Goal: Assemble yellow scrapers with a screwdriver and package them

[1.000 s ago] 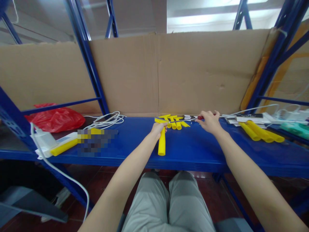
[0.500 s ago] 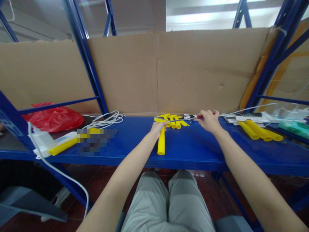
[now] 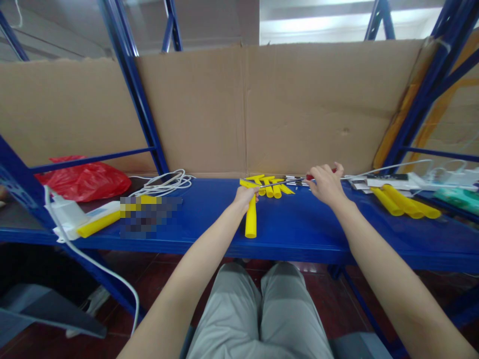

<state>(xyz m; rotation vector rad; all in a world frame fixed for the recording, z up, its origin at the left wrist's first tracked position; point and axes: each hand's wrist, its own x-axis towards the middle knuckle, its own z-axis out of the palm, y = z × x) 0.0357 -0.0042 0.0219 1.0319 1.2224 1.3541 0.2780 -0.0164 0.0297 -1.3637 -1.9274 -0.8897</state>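
My left hand (image 3: 245, 196) is closed around a yellow T-shaped tool (image 3: 251, 224), whose round tube handle points toward me. In my right hand (image 3: 327, 185) is a screwdriver (image 3: 282, 183), gripped by its red handle, mostly covered by the fingers. The long thin shaft runs leftward, and its tip reaches the head of the tool at my left fingers; whether it sits in a screw is too small to see. Just behind and right of the left hand lie several similar yellow T-shaped pieces (image 3: 277, 191) in a row.
Yellow tubes (image 3: 400, 202) lie at the right beside white boxes (image 3: 361, 185). Thin black-and-white items (image 3: 294, 179) rest behind the shaft. Leftward are a coiled white cable (image 3: 172, 183), a red plastic bag (image 3: 86, 179) and a power strip (image 3: 71, 217). Cardboard (image 3: 194, 109) backs the blue bench (image 3: 209, 219).
My right hand has risen slightly and turned at the screwdriver handle, so the shaft slants up a little more to the right. My left hand stays put with the yellow tool.
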